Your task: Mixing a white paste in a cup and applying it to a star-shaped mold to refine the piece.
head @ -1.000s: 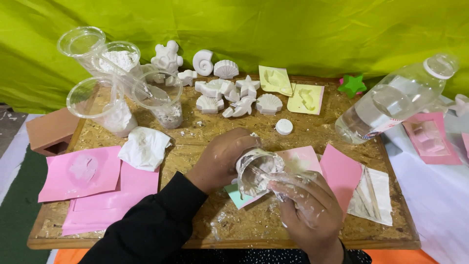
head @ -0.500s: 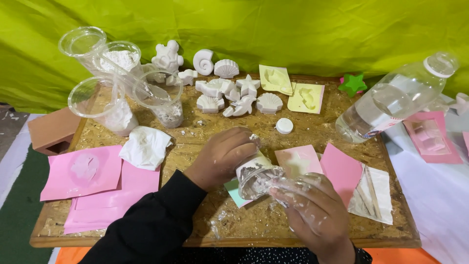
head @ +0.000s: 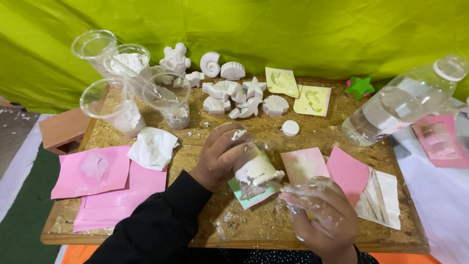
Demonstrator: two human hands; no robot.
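Observation:
My left hand [head: 217, 154] grips a clear plastic cup [head: 251, 168] holding white plaster, tipped over on its side with the mouth toward the right. Under the cup's mouth lies a green mould [head: 246, 195] on the board. My right hand [head: 320, 220], wrapped in crumpled clear plastic film [head: 312, 188], hovers just right of the cup, its fingers curled around the film. A pale pink mould [head: 303, 164] lies just behind my right hand.
A wooden board [head: 273, 225] carries several white plaster shell casts [head: 244, 93], two yellow moulds [head: 312, 100], clear cups [head: 168, 100] with white powder, pink sheets [head: 93, 171], a crumpled tissue [head: 152, 146], a white cap [head: 290, 128] and a large water bottle [head: 405, 102] lying at right.
My left hand has tilted the cup further over, so the white plaster has slid toward its mouth above the green mould. My right hand stayed beside it.

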